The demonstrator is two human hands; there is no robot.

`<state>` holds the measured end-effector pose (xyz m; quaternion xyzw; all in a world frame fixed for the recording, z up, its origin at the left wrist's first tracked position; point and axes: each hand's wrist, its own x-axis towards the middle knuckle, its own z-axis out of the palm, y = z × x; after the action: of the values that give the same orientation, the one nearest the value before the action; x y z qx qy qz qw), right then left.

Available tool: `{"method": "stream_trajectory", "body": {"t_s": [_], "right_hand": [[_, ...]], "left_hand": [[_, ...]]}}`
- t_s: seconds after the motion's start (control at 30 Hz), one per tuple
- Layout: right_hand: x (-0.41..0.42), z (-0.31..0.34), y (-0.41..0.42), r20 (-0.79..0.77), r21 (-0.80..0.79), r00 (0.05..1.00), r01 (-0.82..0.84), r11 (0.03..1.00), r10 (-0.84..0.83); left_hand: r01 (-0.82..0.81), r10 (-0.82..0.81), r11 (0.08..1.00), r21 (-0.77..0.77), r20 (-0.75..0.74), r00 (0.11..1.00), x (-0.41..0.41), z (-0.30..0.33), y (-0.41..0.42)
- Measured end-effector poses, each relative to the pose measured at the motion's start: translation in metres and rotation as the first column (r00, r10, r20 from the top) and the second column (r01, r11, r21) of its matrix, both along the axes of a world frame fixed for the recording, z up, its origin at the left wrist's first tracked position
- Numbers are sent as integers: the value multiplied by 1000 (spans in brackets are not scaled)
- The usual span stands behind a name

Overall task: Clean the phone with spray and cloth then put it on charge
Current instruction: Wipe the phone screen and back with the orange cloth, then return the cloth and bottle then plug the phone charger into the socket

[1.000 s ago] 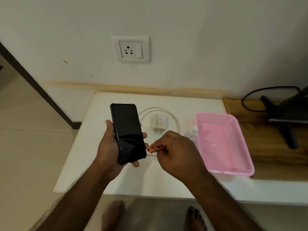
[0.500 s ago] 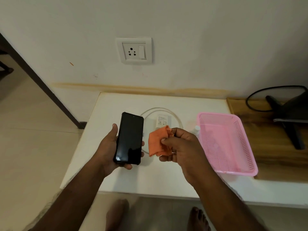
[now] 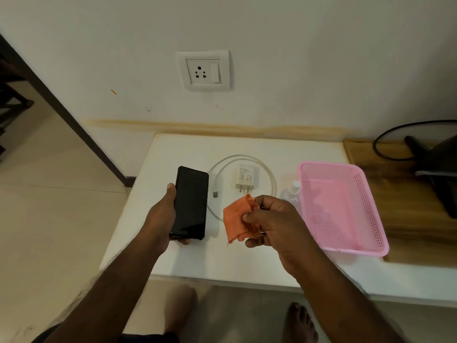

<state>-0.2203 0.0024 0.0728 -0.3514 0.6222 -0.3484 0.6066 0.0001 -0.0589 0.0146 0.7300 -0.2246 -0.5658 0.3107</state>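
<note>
A black phone (image 3: 191,203) with a dark screen sits face up in my left hand (image 3: 162,214), held above the white table (image 3: 247,263). To its right, my right hand (image 3: 274,224) pinches a small orange cloth (image 3: 237,222), which hangs apart from the phone. Behind the cloth lies a white charger plug (image 3: 244,178) with its white cable (image 3: 268,174) looped around it; the cable's free end (image 3: 215,194) lies beside the phone. A small clear spray bottle (image 3: 291,191) with a white cap stands behind my right hand, partly hidden. A wall socket (image 3: 204,70) is above the table.
A pink plastic basket (image 3: 371,219) stands at the table's right. Beyond it a wooden surface (image 3: 408,214) carries a dark stand and a black cable. A dark door frame (image 3: 61,115) runs at the left. My bare feet show below the table's front edge.
My right hand drew back from the phone and unfolded the orange cloth, which now hangs in plain sight. The phone tilted flatter and lower in my left hand.
</note>
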Motion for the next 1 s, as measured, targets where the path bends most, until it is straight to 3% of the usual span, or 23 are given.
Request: {"method": "stream_trajectory", "body": {"t_s": [0.2,0.37,0.67,0.8,1.0], "right_hand": [[-1,0,1,-24,-8,999,-31,999,31],[1,-1,1,-49,-12,997,-64,998,63],[2,-2,3,-70,-14,994,-87,996,86],[5,-2,4,-108,-62,989,-109,992,102],[4,2,7,-100,-134,991,-98,986,85]], "left_hand": [[-123,114,991,47,158,981,11,-12,-6],[-118,113,993,6,256,960,10,-18,-5],[136,-29,972,-192,476,879,9,-25,2],[310,-183,945,-108,610,771,13,-26,-2],[359,-239,933,-19,713,659,12,-34,-2]]}}
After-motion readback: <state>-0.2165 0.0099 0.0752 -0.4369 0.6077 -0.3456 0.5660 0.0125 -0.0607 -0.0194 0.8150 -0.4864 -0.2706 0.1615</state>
